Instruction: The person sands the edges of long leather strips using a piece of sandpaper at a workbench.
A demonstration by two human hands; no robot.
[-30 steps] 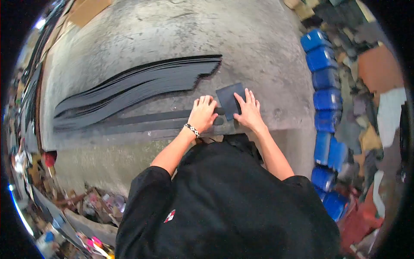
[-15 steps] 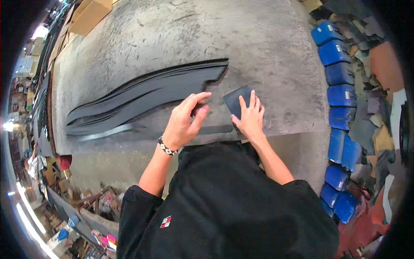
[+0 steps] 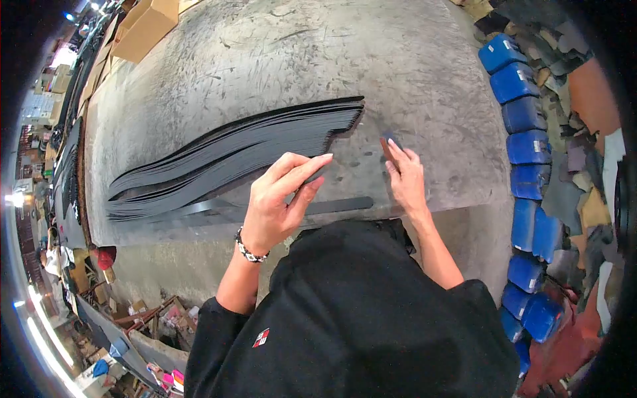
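Observation:
A fanned stack of long dark grey strips (image 3: 232,156) lies in a wavy shape across the grey table (image 3: 424,79). My left hand (image 3: 279,196) is raised by the stack's right part, fingers pinched on a small dark piece (image 3: 316,174). To the right, my right hand (image 3: 406,176) grips a thin piece (image 3: 387,150), seen nearly edge-on, brownish with a dark part. A long dark strip (image 3: 342,204) lies along the table's near edge, partly hidden behind my left hand.
Blue containers (image 3: 524,116) stand in a row along the right side, with scraps of sheet material (image 3: 590,93) beyond them. An open cardboard box (image 3: 142,30) is at the upper left. Clutter lies on the floor at lower left.
The dark square piece under my right hand was flat and is now tilted up, nearly edge-on. My right hand has turned and moved slightly right. A dark piece now shows in my left fingers.

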